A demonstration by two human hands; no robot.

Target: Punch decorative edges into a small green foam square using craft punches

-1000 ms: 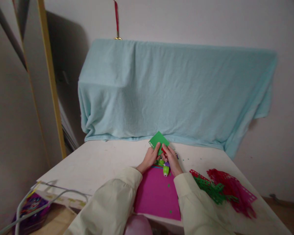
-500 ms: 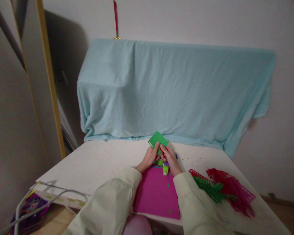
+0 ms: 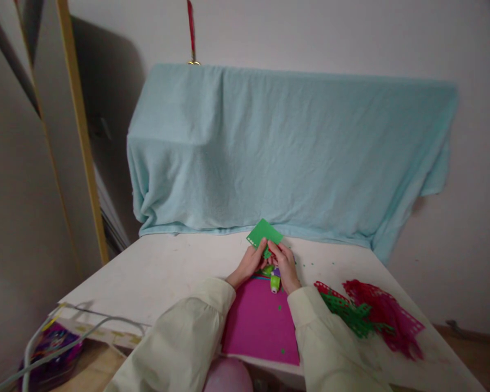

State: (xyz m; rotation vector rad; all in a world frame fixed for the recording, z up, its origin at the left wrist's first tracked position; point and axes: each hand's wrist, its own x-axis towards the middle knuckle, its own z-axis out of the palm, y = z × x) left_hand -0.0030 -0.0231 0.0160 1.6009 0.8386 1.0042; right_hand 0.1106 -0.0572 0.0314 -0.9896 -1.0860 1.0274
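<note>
My left hand (image 3: 247,265) pinches the lower left edge of a small green paper square (image 3: 263,233) with a row of punched holes along one side. My right hand (image 3: 286,263) holds a small red paper punch at the square's lower right edge; the punch is mostly hidden by my fingers. Just below my hands lie a green and purple punch (image 3: 275,281) and other small punches, on the top edge of a magenta paper sheet (image 3: 260,321).
A white table (image 3: 167,272) carries punched green strips (image 3: 349,314) and red strips (image 3: 386,316) at the right. A light blue cloth (image 3: 286,152) covers something along the back wall. A basket with a white handle (image 3: 49,348) sits lower left.
Both hands and the green square stay almost where they were; my right fingers have closed a little further over the square's lower edge. The view has drifted slightly.
</note>
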